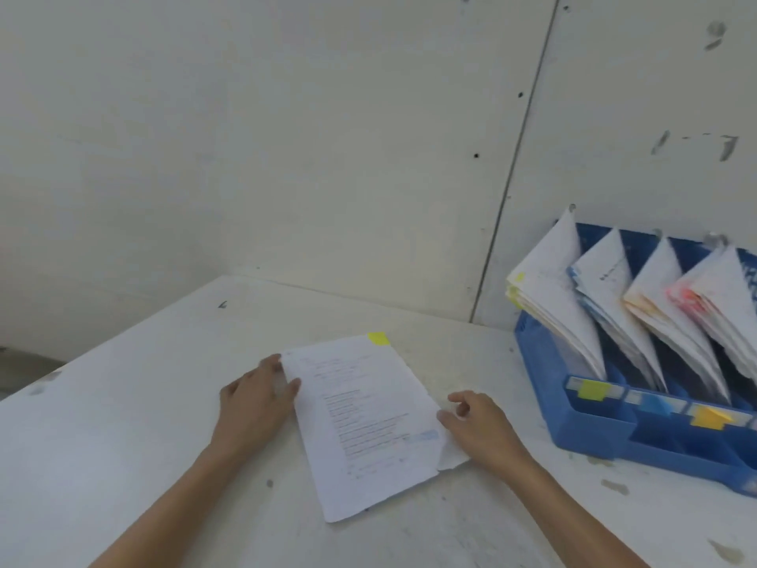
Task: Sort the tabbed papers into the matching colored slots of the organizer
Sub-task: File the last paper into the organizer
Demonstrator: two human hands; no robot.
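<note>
Left hand (pixel 256 399): the near-left edge of the paper stack (pixel 360 424) is being held, with the thumb lying over the top sheet and the fingers curled at the edge.

Right hand (pixel 479 424): its fingers are being kept loosely curled, with the tips against the stack's right edge. Whether a pinch is being made cannot be told through the blur.

Stack: it is lying flat on the white table (pixel 123 403) between the two hands. Its long axis is running from near to far and leaning slightly left at the far end. The yellow tab (pixel 379 338) is sticking out of the far short edge, pointing away from the person. A lower sheet's corner is showing past the right edge, with a pale blue patch (pixel 424 435) beside it.

Room: bare table is lying open to the left and between the stack and the blue organizer (pixel 590 428) at right, well apart. Its filed papers are leaning left in four slots. The table's far edge is meeting the wall (pixel 286 116).
</note>
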